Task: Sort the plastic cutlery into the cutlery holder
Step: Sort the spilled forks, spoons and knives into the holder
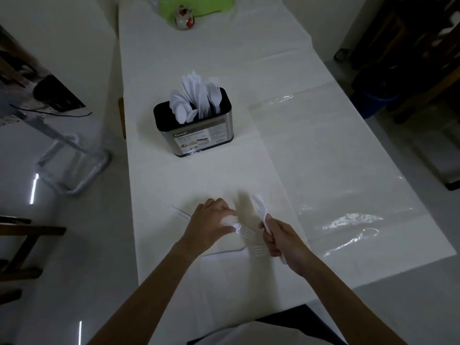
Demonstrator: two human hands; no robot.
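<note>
Right hand (278,241) grips utensil (260,207) — tip away, leftward

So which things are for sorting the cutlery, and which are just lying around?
For the job: cutlery holder, loose fork, held fork gripped by left hand, white piece gripped by right hand.
Just lying about: green box, small round pot, clear plastic sheet.
</note>
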